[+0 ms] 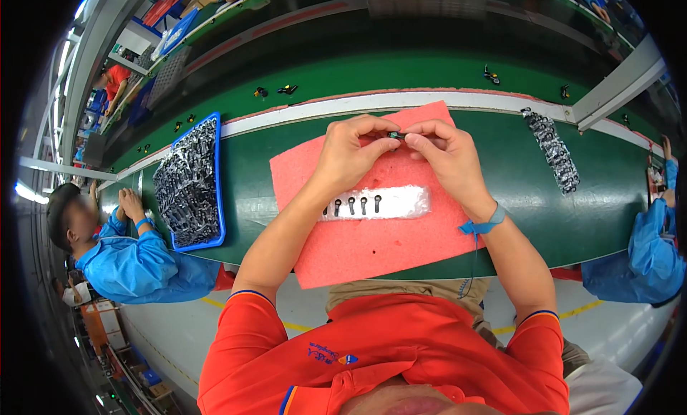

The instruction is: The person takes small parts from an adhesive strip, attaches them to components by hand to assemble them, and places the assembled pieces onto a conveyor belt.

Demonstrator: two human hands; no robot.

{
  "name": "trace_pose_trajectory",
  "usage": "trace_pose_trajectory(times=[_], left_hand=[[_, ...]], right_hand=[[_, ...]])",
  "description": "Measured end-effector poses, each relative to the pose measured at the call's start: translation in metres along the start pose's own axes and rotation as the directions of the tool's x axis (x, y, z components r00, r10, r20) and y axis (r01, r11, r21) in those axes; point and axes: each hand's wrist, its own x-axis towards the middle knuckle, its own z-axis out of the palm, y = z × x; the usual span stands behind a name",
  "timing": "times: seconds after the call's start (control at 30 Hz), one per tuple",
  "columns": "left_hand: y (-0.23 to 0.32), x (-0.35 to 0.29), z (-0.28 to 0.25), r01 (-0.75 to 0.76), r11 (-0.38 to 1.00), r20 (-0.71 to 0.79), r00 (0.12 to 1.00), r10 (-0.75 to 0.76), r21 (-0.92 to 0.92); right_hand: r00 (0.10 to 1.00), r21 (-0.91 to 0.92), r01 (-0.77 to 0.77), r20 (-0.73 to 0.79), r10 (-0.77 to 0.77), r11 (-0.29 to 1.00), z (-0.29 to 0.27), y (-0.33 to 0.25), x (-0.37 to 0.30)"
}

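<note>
Both my hands meet above the far part of a pink foam sheet [343,250]. Between their fingertips is a small dark part [395,135] with a bit of green on it; its exact kind is too small to tell. My left hand [352,149] pinches it from the left, thumb against forefinger. From the right, my right hand [445,152] grips its other end, with a blue wrist strap [485,223] on that arm. Nearer to me on the foam lies a clear plastic strip [401,202] holding several small black parts [364,205] in a row.
Left of the foam, a blue tray [221,186] is heaped with bagged black parts [187,182]. More packed parts [551,150] lie at the right on the green bench [601,215]. Beyond a white rail [315,109], small black pieces [288,89] sit on a green belt. Blue-sleeved people [143,268] sit on both sides.
</note>
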Motion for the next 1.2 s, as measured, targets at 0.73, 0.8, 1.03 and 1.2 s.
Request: trace_pose_trajectory(times=[0.73, 0.8, 1.03, 1.2], left_hand=[[-0.002, -0.003, 0.006, -0.260, 0.942, -0.070, 0.957, 0.280, 0.210], [-0.003, -0.003, 0.005, -0.262, 0.941, -0.067, 0.957, 0.282, 0.214], [0.006, -0.003, 0.003, -0.247, 0.950, -0.026, 0.966, 0.256, 0.190], [-0.001, -0.002, 0.001, -0.137, 0.987, -0.027, 0.990, 0.139, 0.081]], right_hand=[[0.984, 0.152, -0.181, 0.029, 0.178, 0.972, -0.004, -0.007, 0.000], [0.986, 0.110, -0.166, 0.011, 0.166, 0.980, -0.002, -0.008, 0.000], [0.990, 0.057, -0.136, -0.035, 0.138, 0.989, -0.001, -0.009, -0.002], [0.995, -0.011, -0.095, -0.023, 0.095, 0.995, 0.001, -0.009, -0.004]])
